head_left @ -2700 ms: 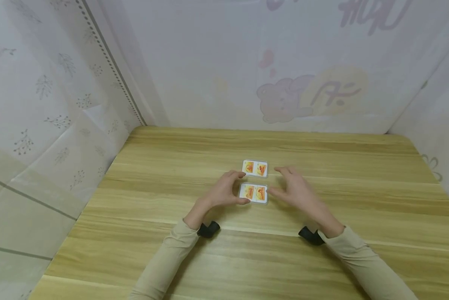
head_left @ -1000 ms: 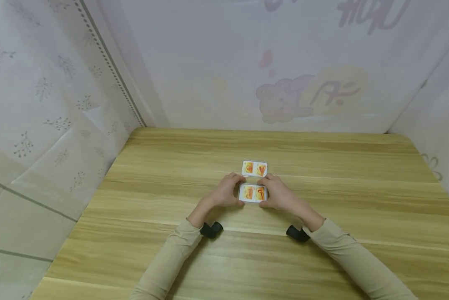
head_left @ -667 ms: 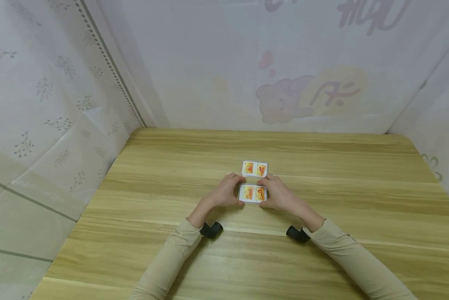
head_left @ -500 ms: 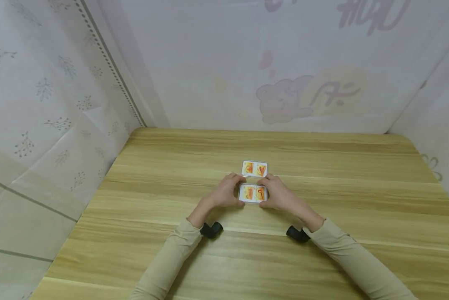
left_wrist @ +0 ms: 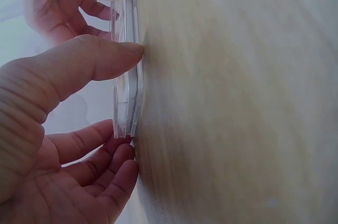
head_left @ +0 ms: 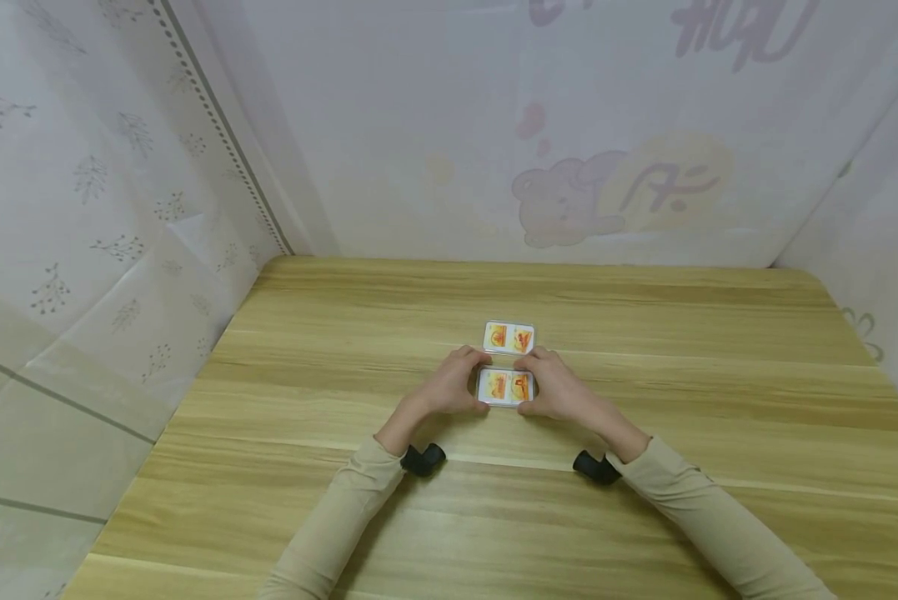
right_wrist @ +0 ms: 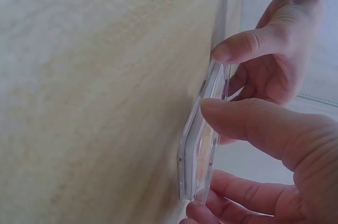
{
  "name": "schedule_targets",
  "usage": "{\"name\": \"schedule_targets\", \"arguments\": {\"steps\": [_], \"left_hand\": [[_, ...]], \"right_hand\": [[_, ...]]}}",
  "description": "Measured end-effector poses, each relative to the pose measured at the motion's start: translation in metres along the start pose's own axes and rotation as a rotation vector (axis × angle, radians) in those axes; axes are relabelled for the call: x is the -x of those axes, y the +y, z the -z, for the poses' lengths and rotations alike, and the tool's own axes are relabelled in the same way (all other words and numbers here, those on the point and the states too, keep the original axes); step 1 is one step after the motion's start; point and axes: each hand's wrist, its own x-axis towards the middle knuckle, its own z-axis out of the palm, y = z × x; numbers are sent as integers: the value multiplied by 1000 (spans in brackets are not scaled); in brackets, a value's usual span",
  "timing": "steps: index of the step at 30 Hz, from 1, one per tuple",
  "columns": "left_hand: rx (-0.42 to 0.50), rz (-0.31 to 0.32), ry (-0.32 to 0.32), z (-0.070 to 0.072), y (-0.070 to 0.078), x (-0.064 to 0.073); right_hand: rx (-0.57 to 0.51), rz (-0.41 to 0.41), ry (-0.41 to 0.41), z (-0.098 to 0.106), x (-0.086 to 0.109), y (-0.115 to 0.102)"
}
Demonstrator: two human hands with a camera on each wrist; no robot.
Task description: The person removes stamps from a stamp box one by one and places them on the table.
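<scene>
A flat clear plastic case [head_left: 505,388] with a white insert and two orange pictures lies level on the table. My left hand [head_left: 456,383] grips its left end, with the thumb on the near edge and the fingers round the far side. At the right end, my right hand [head_left: 559,387] holds the case in the same way. From the side, the right wrist view shows the clear case [right_wrist: 199,145] as stacked transparent layers between the thumbs and fingers. Just beyond the hands lies a second, similar clear case [head_left: 509,337], touched by neither palm.
The wood-grain table [head_left: 343,317] spreads out on all sides of the cases. A pale curtain with a printed bear [head_left: 561,204] hangs behind its far edge, and a leaf-patterned curtain [head_left: 118,167] stands to the left. Dark wrist cameras [head_left: 423,459] sit under both sleeves.
Since the oldest frame, my right hand has moved left and both hands have closed on the ends of the near case. Over the last second nothing visibly moves.
</scene>
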Motion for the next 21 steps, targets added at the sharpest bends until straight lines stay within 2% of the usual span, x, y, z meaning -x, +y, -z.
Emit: {"name": "schedule_targets", "arguments": {"steps": [16,21], "left_hand": [[13,11,0,0,0,1],[6,-8,15,0,0,1]], "right_hand": [[-27,-2,21,8,6,-1],[-29,-12,30,11,9,1]]}}
